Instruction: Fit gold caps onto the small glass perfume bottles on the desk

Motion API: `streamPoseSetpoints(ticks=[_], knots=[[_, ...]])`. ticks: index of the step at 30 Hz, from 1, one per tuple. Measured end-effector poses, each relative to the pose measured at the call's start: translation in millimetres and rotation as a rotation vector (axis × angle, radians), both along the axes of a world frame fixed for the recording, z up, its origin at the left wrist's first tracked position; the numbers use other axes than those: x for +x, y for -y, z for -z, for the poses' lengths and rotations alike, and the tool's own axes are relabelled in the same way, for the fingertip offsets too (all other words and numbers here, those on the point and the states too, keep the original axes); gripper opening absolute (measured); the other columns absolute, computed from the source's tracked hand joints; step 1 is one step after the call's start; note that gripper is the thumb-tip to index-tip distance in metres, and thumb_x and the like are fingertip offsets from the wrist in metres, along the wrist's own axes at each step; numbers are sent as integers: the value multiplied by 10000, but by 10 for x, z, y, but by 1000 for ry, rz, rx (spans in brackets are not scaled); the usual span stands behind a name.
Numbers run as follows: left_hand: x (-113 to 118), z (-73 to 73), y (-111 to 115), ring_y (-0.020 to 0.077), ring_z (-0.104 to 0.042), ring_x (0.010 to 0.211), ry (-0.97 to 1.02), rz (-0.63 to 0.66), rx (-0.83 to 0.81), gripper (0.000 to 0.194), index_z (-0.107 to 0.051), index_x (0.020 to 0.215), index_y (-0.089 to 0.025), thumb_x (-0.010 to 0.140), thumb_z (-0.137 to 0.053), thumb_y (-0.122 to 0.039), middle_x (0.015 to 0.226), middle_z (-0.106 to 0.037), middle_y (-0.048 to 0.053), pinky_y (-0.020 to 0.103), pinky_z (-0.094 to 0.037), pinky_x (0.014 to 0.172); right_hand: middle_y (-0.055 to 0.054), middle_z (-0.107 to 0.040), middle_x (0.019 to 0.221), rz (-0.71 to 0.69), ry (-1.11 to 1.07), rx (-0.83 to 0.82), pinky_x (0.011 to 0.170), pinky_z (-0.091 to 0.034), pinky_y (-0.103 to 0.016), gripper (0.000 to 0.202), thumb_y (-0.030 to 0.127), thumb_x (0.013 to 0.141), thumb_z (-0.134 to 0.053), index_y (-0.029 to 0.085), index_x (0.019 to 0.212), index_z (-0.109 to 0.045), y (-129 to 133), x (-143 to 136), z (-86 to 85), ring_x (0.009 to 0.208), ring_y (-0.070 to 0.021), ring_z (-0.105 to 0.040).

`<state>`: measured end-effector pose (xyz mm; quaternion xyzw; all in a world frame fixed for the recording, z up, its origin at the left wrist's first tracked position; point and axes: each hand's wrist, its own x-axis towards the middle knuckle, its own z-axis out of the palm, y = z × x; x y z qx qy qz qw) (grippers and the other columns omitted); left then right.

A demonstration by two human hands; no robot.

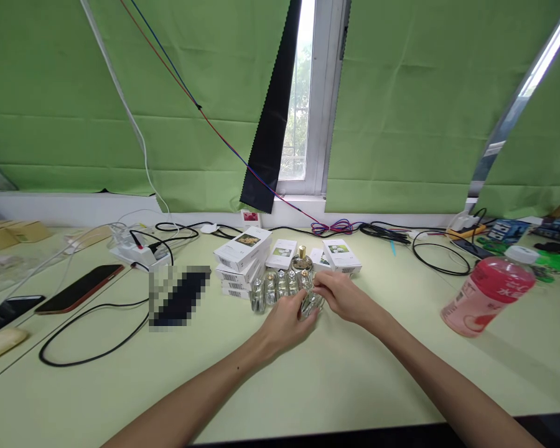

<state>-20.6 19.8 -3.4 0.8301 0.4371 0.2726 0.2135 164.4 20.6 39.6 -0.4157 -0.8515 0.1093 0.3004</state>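
On the pale green table (354, 386), near the middle, the left hand (287, 320) holds a small glass bottle (312, 303). Its thumb and fingers are closed around the glass, and the bottle leans to one side. The right hand (338, 292) is right by the top end of this bottle. Its fingers are bent and closed together, but I cannot tell if there is something small between them. More clear glass bottles (258, 295) stand in a row just beside and behind the left hand. Behind the row is a round bottle with a gold top (302, 262). A stack of white boxes (243, 250) is behind the left end of the row, and the top box has a picture on it. One white box with a green and white picture (282, 253) lies to the right of the stack, and another white box (341, 256) lies behind the right hand. Well apart on the right is a pink drink bottle (490, 289) with a white cap. On the left side there is a phone with a red edge (80, 289), a white power strip (137, 254) and a looped black cord (98, 305). Green shades (401, 106) hang at the back, with a bright window (296, 118) between them.
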Motion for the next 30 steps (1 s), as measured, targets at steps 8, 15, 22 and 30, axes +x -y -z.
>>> streamPoseSetpoints(ticks=[8, 15, 22, 30], knots=[[5, 0, -2, 122, -432, 488, -3, -11, -5, 239, -453, 771, -223, 877, -503, -431, 555, -476, -53, 265, -250, 495, 10, -526, 701, -10, -68, -8, 599, -323, -257, 190, 131, 924, -469, 204, 751, -437, -19, 3, 25, 643, -143, -451], [3, -2, -4, 126, -436, 494, 7, -2, -10, 233, -470, 768, -221, 874, -504, -426, 554, -486, -47, 268, -250, 508, 12, -522, 691, -9, -68, 16, 593, -317, -251, 184, 139, 914, -475, 204, 746, -438, -26, 5, 33, 638, -142, -452], [6, -9, 1, 122, -426, 491, 1, -9, -3, 251, -463, 758, -221, 877, -504, -439, 559, -483, -48, 267, -245, 500, 7, -548, 699, 20, -71, -15, 606, -342, -255, 167, 160, 919, -497, 203, 761, -461, -23, 5, 28, 649, -146, -477], [3, 12, -13, 129, -449, 501, 10, 2, -15, 230, -505, 804, -212, 877, -497, -430, 573, -517, -41, 268, -259, 508, 2, -587, 720, 47, -66, -67, 606, -363, -259, 129, 213, 933, -531, 197, 807, -514, 0, 18, 0, 653, -144, -506]])
